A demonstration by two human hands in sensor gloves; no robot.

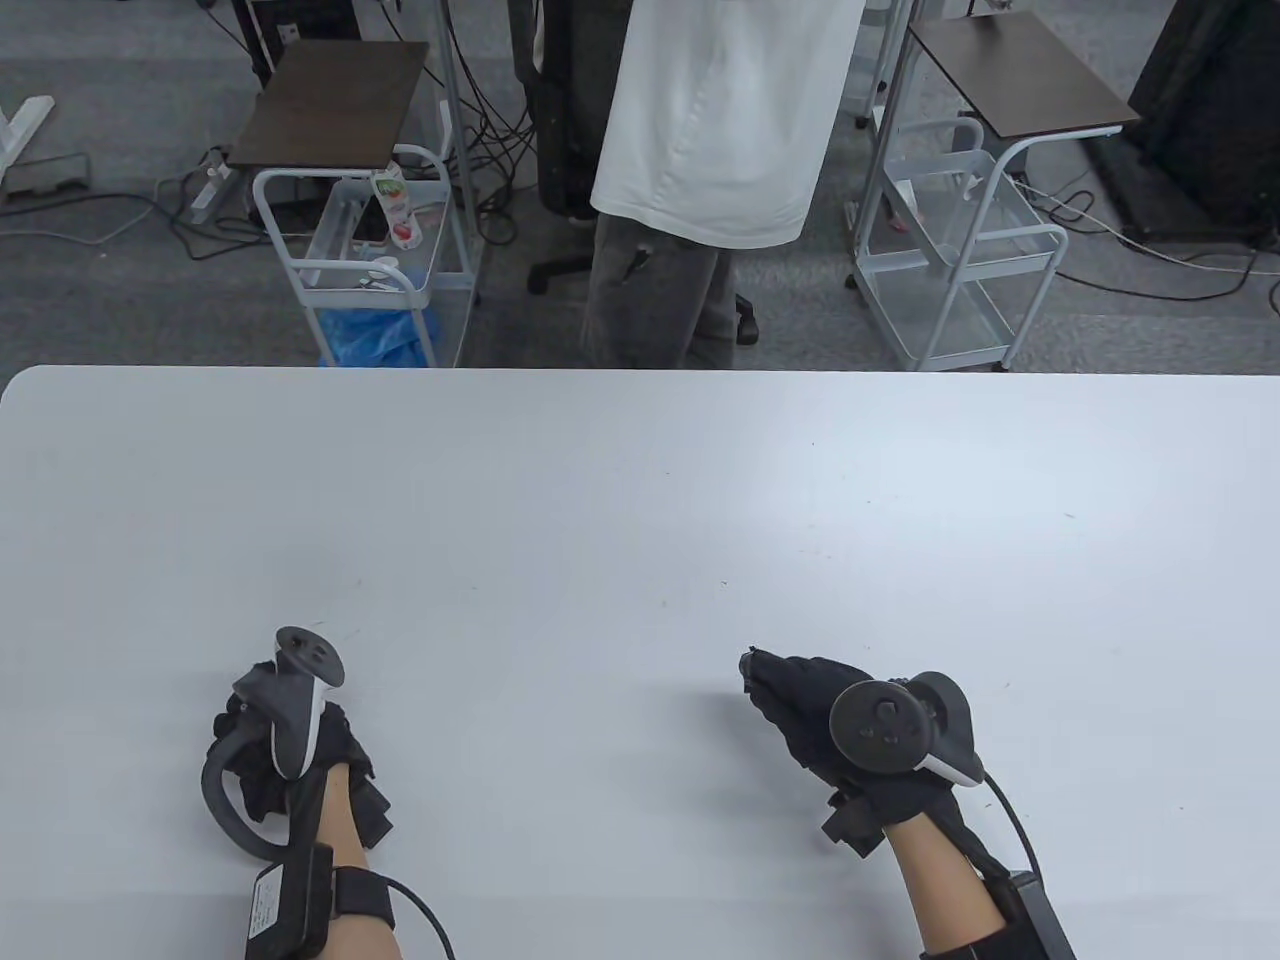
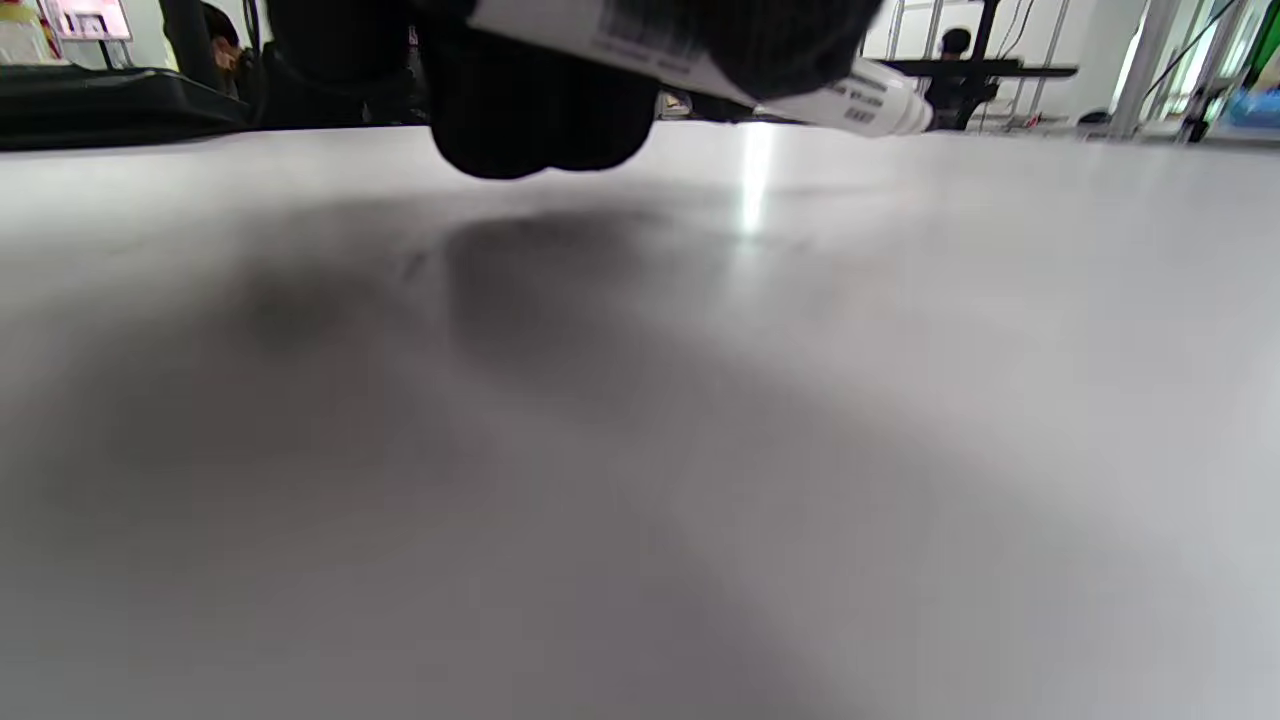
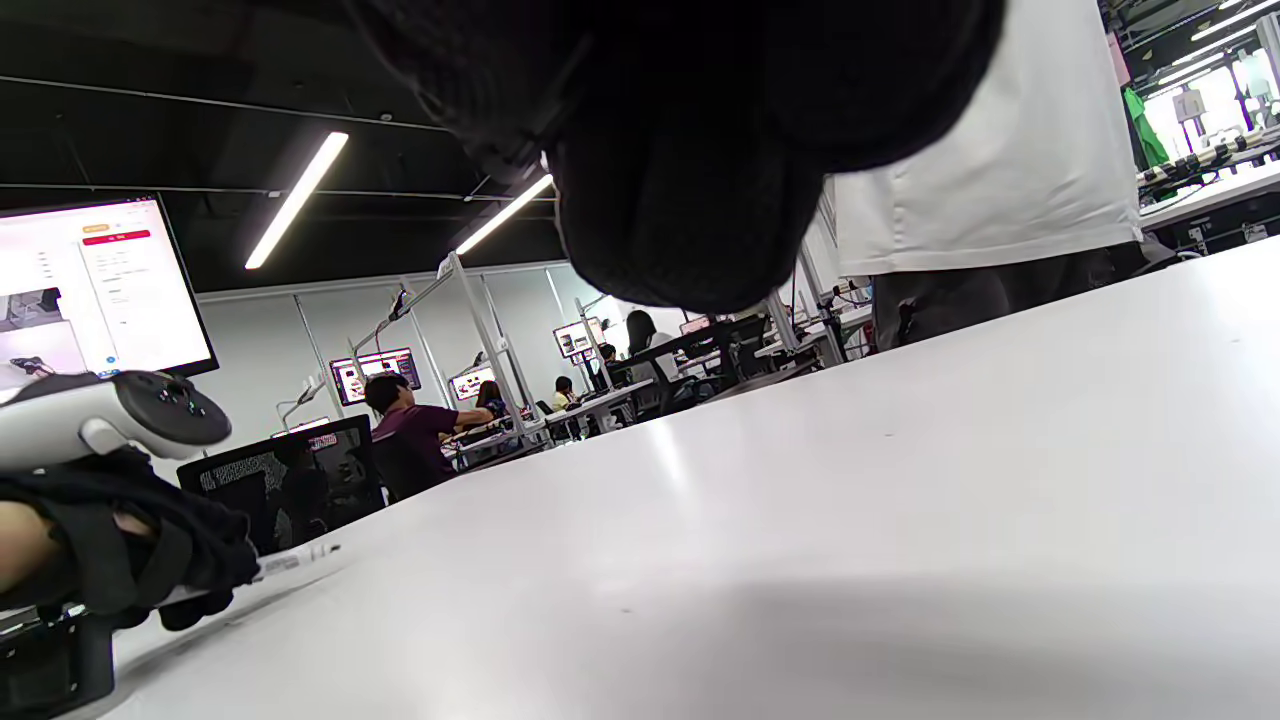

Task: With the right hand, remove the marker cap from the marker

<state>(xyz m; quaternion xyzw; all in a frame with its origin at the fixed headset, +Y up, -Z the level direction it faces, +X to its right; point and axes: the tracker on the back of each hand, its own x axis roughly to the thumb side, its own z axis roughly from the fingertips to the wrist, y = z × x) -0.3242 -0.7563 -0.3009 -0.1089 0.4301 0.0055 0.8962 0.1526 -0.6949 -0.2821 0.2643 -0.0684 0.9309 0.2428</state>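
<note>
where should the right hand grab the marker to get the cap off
Judging by the left wrist view, pinch the free end of the marker poking out of the left hand. It likely carries the cap. Bring the right hand in along the marker's length, so the pull runs straight off the barrel.

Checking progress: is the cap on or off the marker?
Cannot tell. The left hand grips the marker, hiding one end; the right hand is apart, fingers closed.
</note>
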